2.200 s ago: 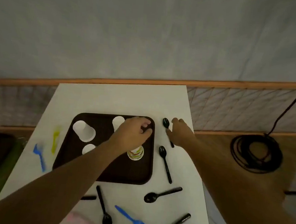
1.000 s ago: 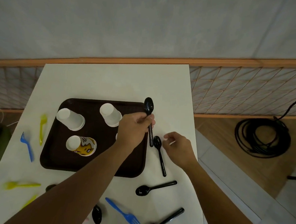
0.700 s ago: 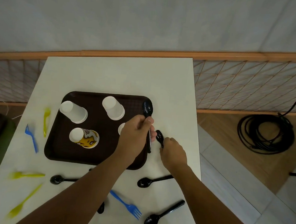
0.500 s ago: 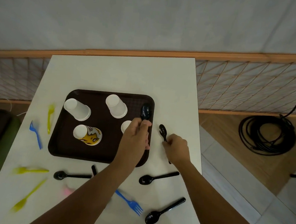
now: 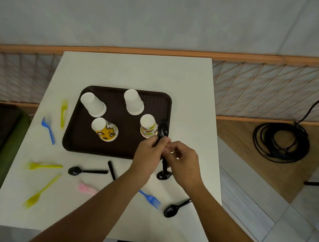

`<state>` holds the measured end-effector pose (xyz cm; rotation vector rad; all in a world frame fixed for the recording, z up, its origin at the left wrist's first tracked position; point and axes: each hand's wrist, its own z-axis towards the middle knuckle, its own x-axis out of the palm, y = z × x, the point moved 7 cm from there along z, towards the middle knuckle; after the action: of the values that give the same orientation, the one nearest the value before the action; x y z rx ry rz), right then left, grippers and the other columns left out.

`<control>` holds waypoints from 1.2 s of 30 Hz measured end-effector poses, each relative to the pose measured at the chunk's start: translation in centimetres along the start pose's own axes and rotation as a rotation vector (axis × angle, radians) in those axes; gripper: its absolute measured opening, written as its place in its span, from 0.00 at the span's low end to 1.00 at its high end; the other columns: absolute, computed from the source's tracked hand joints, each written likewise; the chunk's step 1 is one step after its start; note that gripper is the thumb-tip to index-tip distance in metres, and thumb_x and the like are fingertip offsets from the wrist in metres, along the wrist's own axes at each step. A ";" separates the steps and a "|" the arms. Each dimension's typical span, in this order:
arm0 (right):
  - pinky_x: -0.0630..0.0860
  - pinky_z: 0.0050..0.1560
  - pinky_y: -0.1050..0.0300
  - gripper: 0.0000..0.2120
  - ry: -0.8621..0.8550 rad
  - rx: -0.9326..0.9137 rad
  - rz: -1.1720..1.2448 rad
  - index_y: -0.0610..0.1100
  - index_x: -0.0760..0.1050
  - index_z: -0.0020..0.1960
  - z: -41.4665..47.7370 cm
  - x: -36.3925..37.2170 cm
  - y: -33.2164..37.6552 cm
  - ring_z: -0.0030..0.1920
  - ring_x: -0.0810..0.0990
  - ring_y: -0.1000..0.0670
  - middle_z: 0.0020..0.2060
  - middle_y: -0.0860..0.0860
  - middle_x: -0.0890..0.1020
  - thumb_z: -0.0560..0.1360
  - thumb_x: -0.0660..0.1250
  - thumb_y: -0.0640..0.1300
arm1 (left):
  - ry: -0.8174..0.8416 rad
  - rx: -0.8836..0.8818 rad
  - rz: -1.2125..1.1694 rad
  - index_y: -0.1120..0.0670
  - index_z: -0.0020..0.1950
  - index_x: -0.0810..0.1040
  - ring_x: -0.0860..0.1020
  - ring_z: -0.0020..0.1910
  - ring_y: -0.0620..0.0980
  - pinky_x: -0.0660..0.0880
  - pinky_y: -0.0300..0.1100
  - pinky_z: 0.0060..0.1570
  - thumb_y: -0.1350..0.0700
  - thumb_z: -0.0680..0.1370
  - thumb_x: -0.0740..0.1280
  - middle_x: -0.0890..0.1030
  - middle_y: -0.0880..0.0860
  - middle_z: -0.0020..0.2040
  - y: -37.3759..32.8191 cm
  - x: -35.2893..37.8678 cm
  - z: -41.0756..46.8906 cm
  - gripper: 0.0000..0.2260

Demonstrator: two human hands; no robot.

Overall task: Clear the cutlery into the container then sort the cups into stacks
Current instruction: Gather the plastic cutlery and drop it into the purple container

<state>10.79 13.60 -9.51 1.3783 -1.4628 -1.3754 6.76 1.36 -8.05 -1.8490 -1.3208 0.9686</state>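
Observation:
My left hand is shut on a black spoon whose bowl sticks up by the right edge of the brown tray. My right hand meets it, fingertips pinched on a black spoon handle that hangs down between the hands. Two white cups and two patterned cups stand upside down on the tray. Loose black spoons, blue forks and yellow forks lie on the white table.
A pink utensil lies near my left forearm. A green-sided dark object sits off the table's left edge. A mesh fence runs behind, and a coiled black cable lies on the floor to the right.
My right hand lifted a second black spoon off the table and brought it to my left hand, which kept hold of the first. Both hands now meet beside the tray.

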 end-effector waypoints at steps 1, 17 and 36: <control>0.83 0.44 0.52 0.04 0.025 -0.017 -0.028 0.48 0.84 0.52 -0.6 0.4 0.1 0.41 0.85 0.50 0.42 0.56 0.86 0.78 0.72 0.43 | 0.002 0.003 -0.006 0.52 0.52 0.85 0.77 0.32 0.37 0.71 0.35 0.37 0.51 0.83 0.65 0.82 0.43 0.35 0.4 -0.5 -0.6 0.10; 0.75 0.50 0.55 0.15 0.399 0.039 -1.234 0.47 0.73 0.64 -11.7 -0.6 -11.0 0.56 0.70 0.45 0.61 0.47 0.70 0.78 0.65 0.38 | -0.007 -0.274 -0.207 0.55 0.45 0.77 0.77 0.40 0.51 0.80 0.51 0.50 0.49 0.86 0.60 0.75 0.55 0.39 9.2 -7.6 -10.5 0.14; 0.79 0.53 0.51 0.14 0.262 -0.078 -1.060 0.46 0.71 0.67 -1.5 -1.1 -11.2 0.47 0.74 0.46 0.56 0.46 0.69 0.82 0.65 0.44 | 0.053 0.250 1.061 0.50 0.67 0.74 0.77 0.37 0.46 0.78 0.39 0.42 0.48 0.82 0.67 0.77 0.48 0.38 11.6 -6.2 -6.7 0.15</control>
<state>15.07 15.72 -19.77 2.3132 -0.4418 -1.7005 16.62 -8.35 -13.21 -2.3274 -0.0635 1.4735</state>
